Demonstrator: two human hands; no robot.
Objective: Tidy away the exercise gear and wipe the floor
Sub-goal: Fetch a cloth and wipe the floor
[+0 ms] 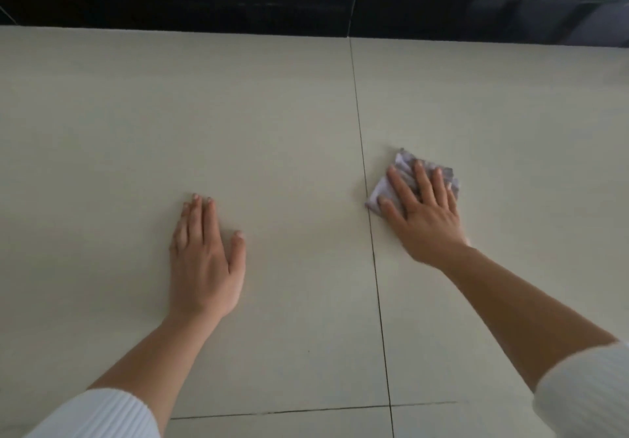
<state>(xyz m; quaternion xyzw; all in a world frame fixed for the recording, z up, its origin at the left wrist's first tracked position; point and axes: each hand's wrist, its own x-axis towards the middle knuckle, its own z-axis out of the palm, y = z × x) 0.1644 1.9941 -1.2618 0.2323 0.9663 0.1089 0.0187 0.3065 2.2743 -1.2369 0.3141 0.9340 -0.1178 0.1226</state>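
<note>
The floor (258,124) is made of large pale beige tiles with dark grout lines. My right hand (423,214) presses flat, fingers spread, on a small folded grey-lilac cloth (401,168) just right of the long grout line. The cloth's far edge and left corner stick out past my fingers. My left hand (206,264) rests palm down on the bare tile to the left, fingers together, holding nothing. No exercise gear is in view.
A glossy black skirting band (204,1) runs along the far edge of the floor, with a white wall above it. A cross grout line (279,411) passes near my arms. White ribbed sleeves cover both upper forearms.
</note>
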